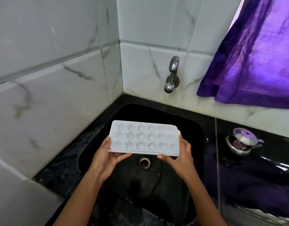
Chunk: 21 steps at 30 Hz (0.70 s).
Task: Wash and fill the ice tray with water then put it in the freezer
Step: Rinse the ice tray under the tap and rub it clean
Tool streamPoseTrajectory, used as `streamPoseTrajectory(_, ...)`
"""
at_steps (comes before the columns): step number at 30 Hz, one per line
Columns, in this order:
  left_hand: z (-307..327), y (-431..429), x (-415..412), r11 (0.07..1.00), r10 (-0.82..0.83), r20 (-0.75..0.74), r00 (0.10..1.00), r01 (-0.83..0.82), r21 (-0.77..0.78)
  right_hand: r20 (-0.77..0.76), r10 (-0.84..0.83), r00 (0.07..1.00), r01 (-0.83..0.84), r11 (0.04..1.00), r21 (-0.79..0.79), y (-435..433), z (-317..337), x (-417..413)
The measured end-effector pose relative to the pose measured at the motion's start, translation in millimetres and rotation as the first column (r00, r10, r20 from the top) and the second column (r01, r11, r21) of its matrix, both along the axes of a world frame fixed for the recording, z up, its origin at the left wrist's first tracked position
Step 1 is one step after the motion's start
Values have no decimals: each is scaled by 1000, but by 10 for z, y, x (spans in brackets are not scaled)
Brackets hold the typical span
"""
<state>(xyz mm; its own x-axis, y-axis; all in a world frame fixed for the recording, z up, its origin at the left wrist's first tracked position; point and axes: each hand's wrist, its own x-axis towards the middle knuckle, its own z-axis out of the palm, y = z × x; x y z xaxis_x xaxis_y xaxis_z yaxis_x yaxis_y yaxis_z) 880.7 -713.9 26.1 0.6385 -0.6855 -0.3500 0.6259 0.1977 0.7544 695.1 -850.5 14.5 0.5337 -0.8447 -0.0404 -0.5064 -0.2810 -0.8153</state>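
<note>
A white ice tray (144, 137) with star- and round-shaped cups is held level over the black sink (194, 128), cups facing up. My left hand (108, 158) grips its near left corner, thumb under the front edge and fingers up the left side. My right hand (179, 156) grips the near right corner in the same way. A metal tap (171, 74) juts from the tiled wall above and behind the tray; no water runs from it. The drain (145, 162) shows just below the tray between my hands.
Black countertop (254, 185) extends to the right, with a small steel pressure cooker (242, 142) on it. A purple curtain (254, 54) hangs at the upper right. White marbled tile walls (50, 79) close in on the left and behind the sink.
</note>
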Motion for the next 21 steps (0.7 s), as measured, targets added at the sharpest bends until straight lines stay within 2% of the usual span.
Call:
streamPoseTrajectory(5,-26,-398,186,997,-60,13,998,60,49,-102,-145,984,143,989,-25,-259,63,32)
streamPoseTrajectory(7,-16,-529,281,995,-86,19,996,85,57,-89,-236,968,226,968,-107,-434,155,129)
streamPoseTrajectory(9,-28,-641,379,992,-115,28,993,113,56,-76,-264,961,239,940,-245,-667,282,313)
streamPoseTrajectory(14,-108,-900,600,987,-154,9,988,153,53,-90,-205,975,126,832,-540,-1352,673,1056)
streamPoseTrajectory(16,-161,-1015,653,984,-166,8,986,165,65,-204,-202,958,40,798,-602,-1607,746,1348)
streamPoseTrajectory(19,-244,-1155,707,982,-177,9,984,175,76,-435,-222,873,-143,735,-663,-1916,667,1614)
streamPoseTrajectory(21,-316,-1230,749,981,-179,4,984,178,82,-460,-228,858,-187,695,-694,-2054,559,1692)
